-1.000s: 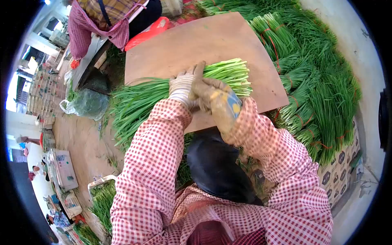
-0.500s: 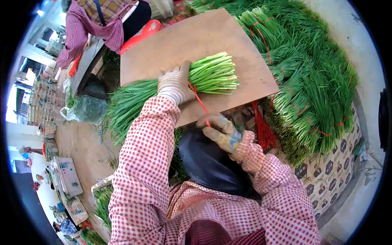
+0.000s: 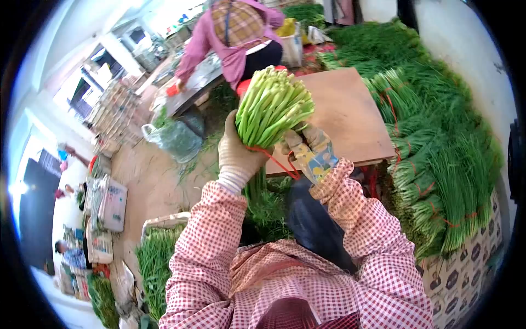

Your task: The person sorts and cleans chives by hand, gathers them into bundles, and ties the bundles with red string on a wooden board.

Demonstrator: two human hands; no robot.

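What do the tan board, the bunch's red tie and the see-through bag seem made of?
Tan board: likely plywood or similar, smooth and matte, judging by its flat brown face. Red tie: perhaps plastic cord or string, thin and visibly bending; its finish is unclear. See-through bag: probably thin plastic, given its clear, shiny, creased wall.

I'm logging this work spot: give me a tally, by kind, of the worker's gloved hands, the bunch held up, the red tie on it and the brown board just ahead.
Left hand and right hand, gloved: 2
Green bunch: 1
Red tie: 1
Brown board: 1
Total: 5
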